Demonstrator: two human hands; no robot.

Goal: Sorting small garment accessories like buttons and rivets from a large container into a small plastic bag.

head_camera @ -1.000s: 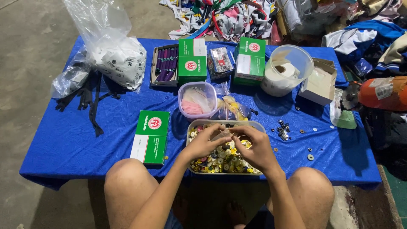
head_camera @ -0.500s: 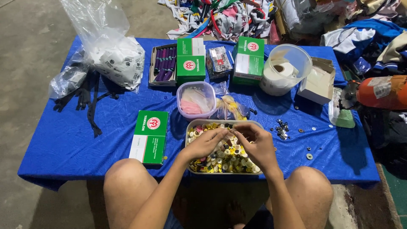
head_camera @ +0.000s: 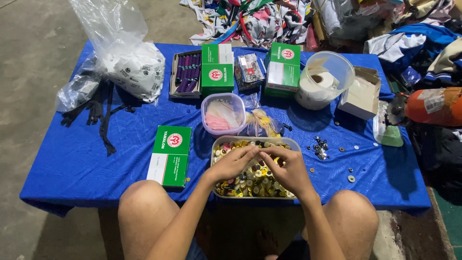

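A low table [head_camera: 72, 163] covered in bright blue cloth stands on a bare grey concrete floor [head_camera: 33, 43], which is scuffed and stained. Behind it lies a heap of mixed coloured fabric [head_camera: 255, 19] (spilling toward the right edge), with green matting [head_camera: 447, 226] at lower right. Lighting is even, overhead.

Bare forearms, bare knees, ringless left hand [head_camera: 234, 163] and right hand [head_camera: 288, 169].
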